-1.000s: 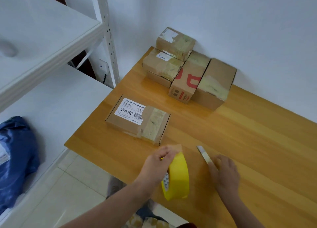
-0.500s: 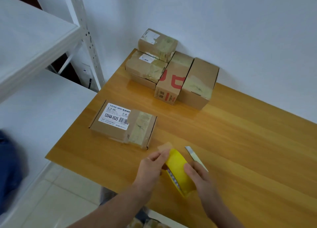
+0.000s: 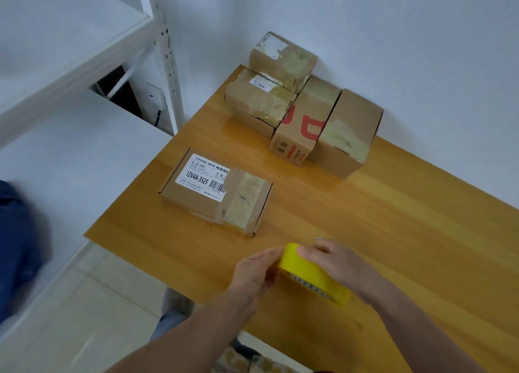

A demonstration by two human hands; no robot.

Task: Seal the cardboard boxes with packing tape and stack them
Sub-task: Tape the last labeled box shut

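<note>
A yellow roll of packing tape (image 3: 309, 271) is held over the near part of the wooden table (image 3: 393, 246). My right hand (image 3: 337, 263) grips the roll from the right, thumb on its outer face. My left hand (image 3: 257, 271) pinches at the roll's left edge. A flat cardboard box (image 3: 216, 193) with a white label and old tape lies just beyond the hands. Several taped boxes are grouped at the far corner: one with red print (image 3: 303, 125), a plain one (image 3: 351, 131) to its right, and a small box (image 3: 282, 59) lying on others (image 3: 259, 100).
A small metal blade tip (image 3: 318, 238) shows behind my right hand. White metal shelving (image 3: 165, 58) stands left of the table, with a blue bag (image 3: 19, 246) on its lower shelf. A white wall runs behind the table.
My right hand left the table by the blade and took hold of the tape roll. My left hand now works at the roll's edge. The blade is mostly hidden behind my right hand.
</note>
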